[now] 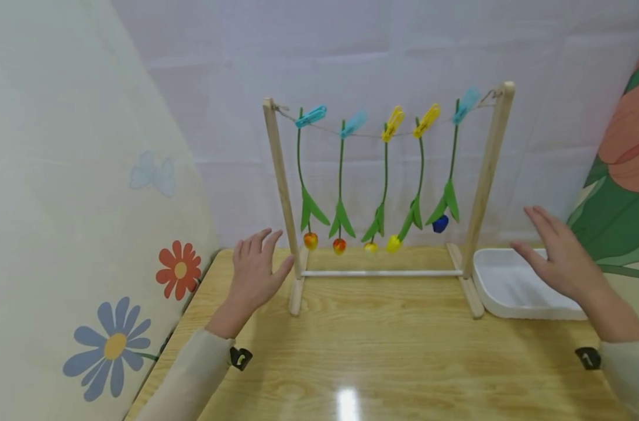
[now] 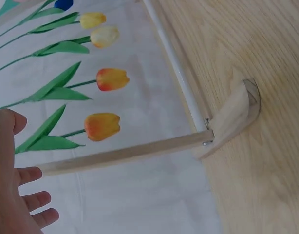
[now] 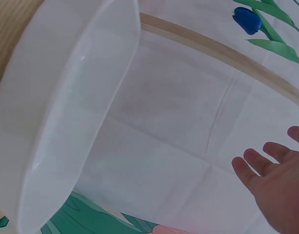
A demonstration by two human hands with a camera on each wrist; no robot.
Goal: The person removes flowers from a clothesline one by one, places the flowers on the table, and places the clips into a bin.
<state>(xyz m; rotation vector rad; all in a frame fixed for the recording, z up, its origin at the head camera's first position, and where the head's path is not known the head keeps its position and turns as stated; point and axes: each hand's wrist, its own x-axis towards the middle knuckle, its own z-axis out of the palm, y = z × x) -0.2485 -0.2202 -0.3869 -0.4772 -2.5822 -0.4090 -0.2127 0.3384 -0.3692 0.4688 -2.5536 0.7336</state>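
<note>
Several artificial tulips hang head down from a string on a wooden frame [image 1: 279,181], held by blue and yellow clothespins. Two orange-red tulips [image 2: 103,126] are on the left, then a pale yellow tulip [image 1: 370,249], a yellow tulip [image 1: 394,243] and a blue tulip [image 1: 440,223] at the right. My left hand [image 1: 256,269] is raised beside the left post, fingers spread, holding nothing. Over the white tray [image 1: 503,313] on the right, my right hand [image 1: 563,260] hovers with extended fingers and nothing in it.
The frame's feet [image 1: 472,298] stand on a wooden table [image 1: 382,351]. A white rod [image 1: 382,273] joins the posts low down. Behind hangs a white cloth [image 1: 308,47]. Flower-painted panels [image 1: 114,345] flank both sides.
</note>
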